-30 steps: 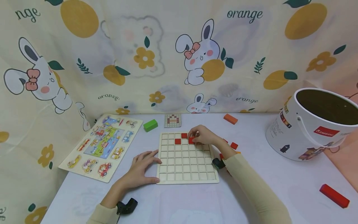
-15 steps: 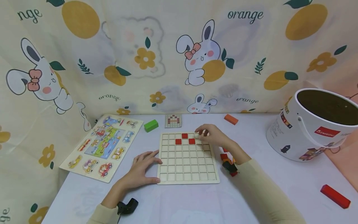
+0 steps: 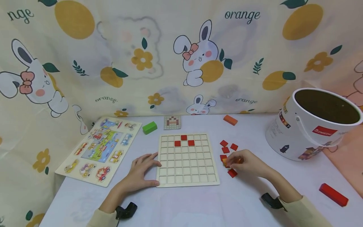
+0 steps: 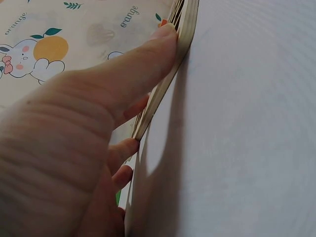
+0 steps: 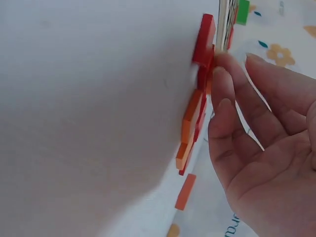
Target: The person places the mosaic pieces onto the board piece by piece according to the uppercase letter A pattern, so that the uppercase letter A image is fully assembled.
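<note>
Grid board (image 3: 187, 160) lies between the hands (image 3: 141, 172) (image 3: 249, 163).

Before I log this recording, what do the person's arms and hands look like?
The left hand and right hand are bare, with no gloves or rings visible. The left sleeve and right sleeve are plain beige and long. A small, angular black device sits near each cuff: a left device and a right device. I can't make out any markings on them.

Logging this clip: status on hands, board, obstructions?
Left hand on left edge of grid board. Right hand at loose tiles. Three red tiles in board; no obstruction seen.
</note>
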Demonstrator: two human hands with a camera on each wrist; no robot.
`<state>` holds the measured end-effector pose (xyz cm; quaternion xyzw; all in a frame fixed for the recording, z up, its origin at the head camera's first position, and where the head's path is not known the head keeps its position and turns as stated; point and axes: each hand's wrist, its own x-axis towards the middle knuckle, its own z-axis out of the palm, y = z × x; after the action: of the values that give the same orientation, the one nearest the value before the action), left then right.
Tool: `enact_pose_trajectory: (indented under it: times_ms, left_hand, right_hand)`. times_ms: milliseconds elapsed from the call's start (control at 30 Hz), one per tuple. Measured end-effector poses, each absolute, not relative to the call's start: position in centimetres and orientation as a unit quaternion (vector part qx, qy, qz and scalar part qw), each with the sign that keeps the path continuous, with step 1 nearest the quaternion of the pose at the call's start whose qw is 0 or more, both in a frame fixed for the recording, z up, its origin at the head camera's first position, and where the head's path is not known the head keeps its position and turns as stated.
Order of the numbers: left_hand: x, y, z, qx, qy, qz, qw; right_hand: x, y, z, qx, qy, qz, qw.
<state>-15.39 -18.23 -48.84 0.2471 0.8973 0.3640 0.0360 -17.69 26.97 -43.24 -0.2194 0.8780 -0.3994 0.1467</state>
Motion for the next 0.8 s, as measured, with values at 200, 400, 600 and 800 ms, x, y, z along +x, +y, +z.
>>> enact_pose_trajectory:
  times_ms: [200,400,600,800]
  left_hand:
    - [-15.4,-18.3,-49.0,0.248,0.898,0.362,0.034]
    - [-15.4,-18.3,-49.0,0.249,0.897,0.363,0.036]
    - [-15.4,-18.3,-49.0,0.251,0.897,0.363,0.034]
    - [-15.5,-18.3,-49.0,0.251,0.897,0.362,0.033]
  right_hand:
    - [-17.6,27.0,-44.1,-0.220,0.889,-0.387,0.108]
    - [-17.6,27.0,-44.5,-0.221,0.892,-0.381,0.108]
    - [-17.6,27.0,-44.5,-0.220,0.895,-0.374,0.103]
    - [-17.6,26.8,-44.5,-0.226,0.899,-0.362,0.101]
